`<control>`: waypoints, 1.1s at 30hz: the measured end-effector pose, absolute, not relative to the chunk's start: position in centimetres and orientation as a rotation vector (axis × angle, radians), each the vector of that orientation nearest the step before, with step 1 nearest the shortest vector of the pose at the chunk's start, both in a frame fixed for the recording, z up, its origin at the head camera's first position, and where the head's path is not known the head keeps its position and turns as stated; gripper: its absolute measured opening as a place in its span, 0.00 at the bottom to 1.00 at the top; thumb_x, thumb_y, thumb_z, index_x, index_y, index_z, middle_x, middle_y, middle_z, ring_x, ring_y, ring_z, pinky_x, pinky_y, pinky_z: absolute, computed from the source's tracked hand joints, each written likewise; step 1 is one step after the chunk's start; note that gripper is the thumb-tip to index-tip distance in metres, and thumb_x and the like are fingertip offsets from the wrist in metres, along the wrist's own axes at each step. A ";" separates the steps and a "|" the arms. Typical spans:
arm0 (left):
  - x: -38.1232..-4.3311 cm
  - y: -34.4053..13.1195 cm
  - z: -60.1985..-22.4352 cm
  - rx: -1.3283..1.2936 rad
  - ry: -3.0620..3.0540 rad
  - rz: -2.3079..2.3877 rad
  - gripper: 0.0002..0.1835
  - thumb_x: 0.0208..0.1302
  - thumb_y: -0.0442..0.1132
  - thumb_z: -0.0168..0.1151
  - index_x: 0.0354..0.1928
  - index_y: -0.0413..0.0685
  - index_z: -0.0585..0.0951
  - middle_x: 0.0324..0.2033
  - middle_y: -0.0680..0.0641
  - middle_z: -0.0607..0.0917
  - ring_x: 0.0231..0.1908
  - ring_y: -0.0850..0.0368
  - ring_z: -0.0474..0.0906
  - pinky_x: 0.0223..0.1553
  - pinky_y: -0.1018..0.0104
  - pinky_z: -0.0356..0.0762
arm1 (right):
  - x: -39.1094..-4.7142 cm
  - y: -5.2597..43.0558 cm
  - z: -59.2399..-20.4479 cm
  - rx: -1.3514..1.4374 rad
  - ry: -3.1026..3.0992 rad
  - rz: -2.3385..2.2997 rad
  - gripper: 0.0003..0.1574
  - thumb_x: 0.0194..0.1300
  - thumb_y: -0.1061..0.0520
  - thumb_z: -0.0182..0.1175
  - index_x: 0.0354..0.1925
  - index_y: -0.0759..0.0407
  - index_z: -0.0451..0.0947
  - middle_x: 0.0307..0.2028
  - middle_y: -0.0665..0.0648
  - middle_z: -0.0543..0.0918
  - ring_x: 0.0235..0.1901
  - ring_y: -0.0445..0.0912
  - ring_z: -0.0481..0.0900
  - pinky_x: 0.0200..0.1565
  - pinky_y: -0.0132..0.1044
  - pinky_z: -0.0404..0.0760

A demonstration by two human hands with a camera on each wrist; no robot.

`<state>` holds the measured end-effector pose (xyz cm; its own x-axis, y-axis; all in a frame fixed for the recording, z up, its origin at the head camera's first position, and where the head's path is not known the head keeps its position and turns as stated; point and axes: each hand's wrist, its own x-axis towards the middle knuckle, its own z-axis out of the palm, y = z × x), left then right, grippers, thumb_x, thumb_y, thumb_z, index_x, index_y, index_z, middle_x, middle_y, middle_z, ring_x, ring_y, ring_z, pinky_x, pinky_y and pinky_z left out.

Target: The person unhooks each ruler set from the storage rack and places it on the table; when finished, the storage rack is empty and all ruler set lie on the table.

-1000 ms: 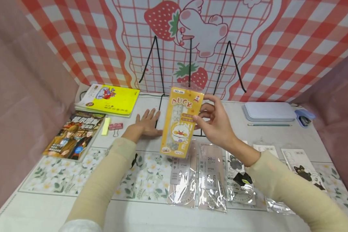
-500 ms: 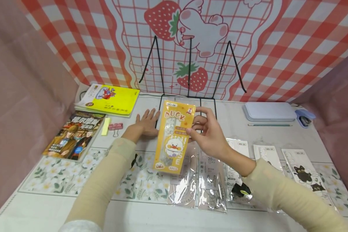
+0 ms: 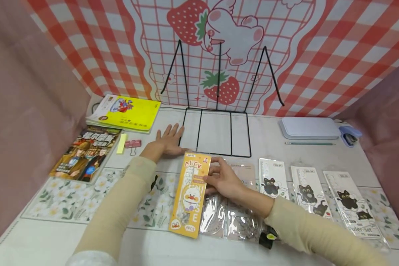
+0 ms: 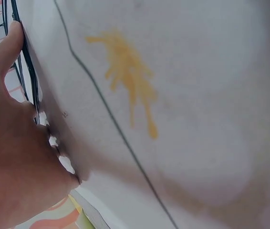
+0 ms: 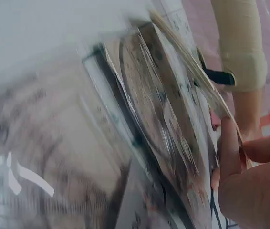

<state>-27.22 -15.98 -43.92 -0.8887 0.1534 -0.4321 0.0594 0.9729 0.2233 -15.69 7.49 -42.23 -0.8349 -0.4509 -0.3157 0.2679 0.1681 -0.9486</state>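
My right hand (image 3: 224, 181) pinches the right edge of a yellow ruler-set package (image 3: 190, 197) with a printed duck, between thumb and fingers. The package is above the flowered mat, overlapping a pink ruler package beneath it. Another pink ruler package (image 3: 241, 221) lies to its right, partly covered by my right hand. My left hand (image 3: 168, 142) rests flat with spread fingers at the left edge of the black wire rack (image 3: 231, 133). In the left wrist view, the left thumb lies along a black wire. The right wrist view, blurred, shows the package edge-on in the fingers.
Several white cat ruler packages, one in the middle (image 3: 310, 190), line the right side. Behind them are a pencil case (image 3: 309, 127), a pencil (image 3: 309, 143) and a blue stapler (image 3: 350, 136). Yellow books (image 3: 139, 114), a magazine (image 3: 86, 155) and a pink binder clip (image 3: 133, 143) lie left.
My right hand has brought the duck package from the rack's middle prong down toward the front and slightly left, over the mat. The left hand has stayed in place.
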 end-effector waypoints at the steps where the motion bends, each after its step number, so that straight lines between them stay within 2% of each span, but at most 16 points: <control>1: -27.2 -15.9 -43.9 0.149 2.658 0.282 0.52 0.63 0.68 0.49 0.77 0.58 0.33 0.77 0.49 0.28 0.78 0.47 0.23 0.75 0.39 0.23 | -15.6 7.3 -42.4 -0.148 1.911 -1.716 0.33 0.65 0.68 0.56 0.63 0.58 0.55 0.43 0.64 0.79 0.31 0.47 0.86 0.37 0.46 0.88; 8: -27.1 -15.7 -43.9 0.146 2.670 0.292 0.56 0.58 0.73 0.51 0.77 0.59 0.34 0.78 0.49 0.29 0.78 0.47 0.24 0.76 0.38 0.26 | -15.0 6.0 -42.8 -0.055 1.919 -1.691 0.29 0.67 0.65 0.54 0.63 0.64 0.58 0.45 0.65 0.79 0.35 0.47 0.86 0.40 0.42 0.88; 13: -27.1 -15.6 -43.7 0.143 2.673 0.296 0.57 0.57 0.74 0.51 0.77 0.59 0.35 0.78 0.48 0.30 0.78 0.47 0.24 0.76 0.38 0.26 | -14.4 5.7 -42.8 -0.025 1.856 -1.654 0.35 0.68 0.62 0.52 0.69 0.67 0.53 0.56 0.70 0.77 0.44 0.50 0.86 0.46 0.39 0.86; 16: -27.1 -15.6 -43.6 0.142 2.672 0.297 0.57 0.57 0.74 0.51 0.77 0.58 0.35 0.78 0.48 0.30 0.78 0.47 0.24 0.76 0.38 0.26 | -14.0 5.6 -42.6 -0.023 1.814 -1.636 0.39 0.68 0.61 0.52 0.72 0.66 0.48 0.65 0.71 0.70 0.51 0.54 0.84 0.52 0.39 0.84; 20: -27.1 -15.5 -43.4 0.137 2.667 0.307 0.57 0.57 0.74 0.52 0.77 0.58 0.35 0.78 0.48 0.30 0.78 0.46 0.24 0.76 0.38 0.25 | -13.5 5.6 -42.0 -0.080 1.809 -1.576 0.45 0.67 0.59 0.52 0.74 0.62 0.42 0.73 0.68 0.58 0.64 0.57 0.75 0.61 0.42 0.78; 23: -27.1 -15.4 -43.4 0.135 2.663 0.316 0.57 0.57 0.74 0.52 0.77 0.58 0.35 0.78 0.48 0.30 0.78 0.46 0.24 0.76 0.38 0.25 | -13.0 5.8 -41.6 -0.161 1.854 -1.507 0.48 0.67 0.57 0.54 0.75 0.61 0.39 0.75 0.66 0.54 0.70 0.57 0.66 0.68 0.48 0.69; 27: -27.1 -15.5 -43.4 0.131 2.658 0.316 0.57 0.57 0.74 0.52 0.77 0.59 0.35 0.78 0.48 0.29 0.78 0.46 0.24 0.76 0.38 0.25 | -12.5 6.2 -41.2 -0.265 1.909 -1.443 0.49 0.66 0.56 0.55 0.75 0.61 0.40 0.75 0.65 0.52 0.73 0.56 0.60 0.73 0.52 0.59; 33: -27.2 -15.8 -43.6 0.132 2.665 0.300 0.57 0.57 0.74 0.51 0.77 0.59 0.34 0.77 0.48 0.29 0.78 0.46 0.23 0.76 0.39 0.25 | -12.0 7.0 -40.5 -0.322 1.937 -1.395 0.48 0.67 0.57 0.53 0.75 0.60 0.40 0.75 0.67 0.51 0.74 0.58 0.58 0.74 0.54 0.55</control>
